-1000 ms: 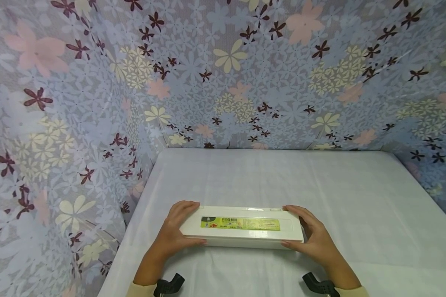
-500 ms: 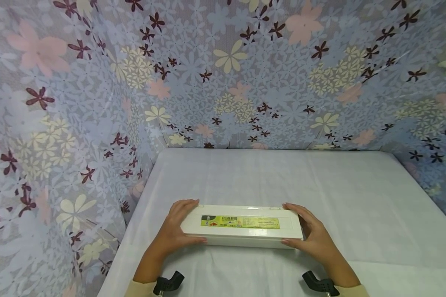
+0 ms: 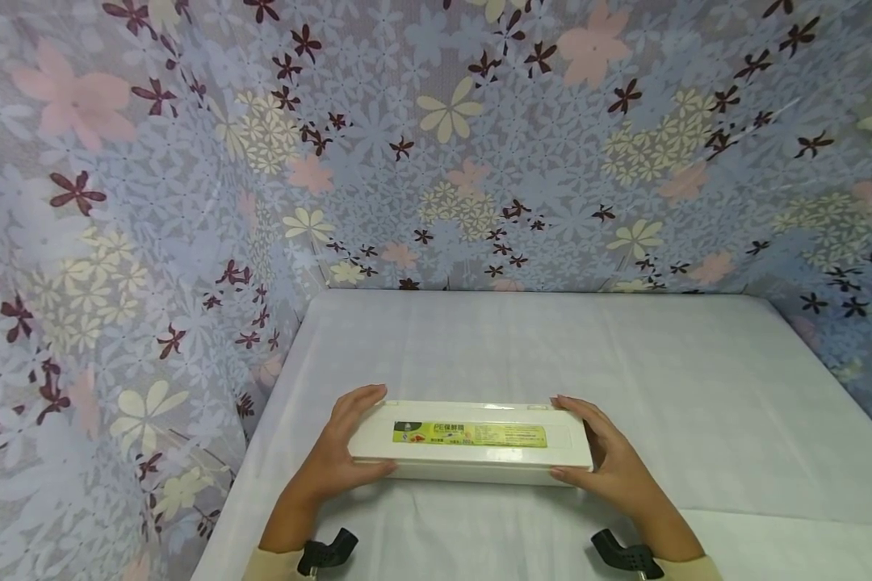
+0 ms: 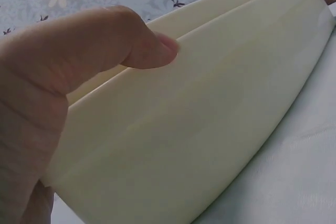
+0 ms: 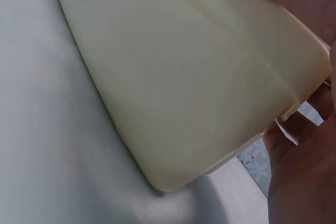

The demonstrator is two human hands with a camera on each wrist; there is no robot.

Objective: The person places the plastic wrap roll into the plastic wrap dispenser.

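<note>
A long white cling film box (image 3: 472, 472), with a green and yellow label (image 3: 469, 434) on its lid, lies crosswise near the front of the table. My left hand (image 3: 337, 448) grips its left end, thumb in front and fingers at the back edge. In the left wrist view the thumb (image 4: 152, 48) reaches over the long seam along the lid. At the other end my right hand (image 3: 614, 456) holds the box, with its thumb against the front face. The right wrist view shows the box's end (image 5: 210, 103) close up, with fingers (image 5: 299, 129) behind it. What is inside the box is hidden.
A white cloth (image 3: 552, 347) covers the table. Flower-patterned fabric (image 3: 436, 161) hangs at the back and along both sides. Black camera mounts (image 3: 329, 553) sit on both wrists.
My left hand has shifted slightly left and back along the box's end; its thumb now covers less of the front. The box and my right hand have hardly moved.
</note>
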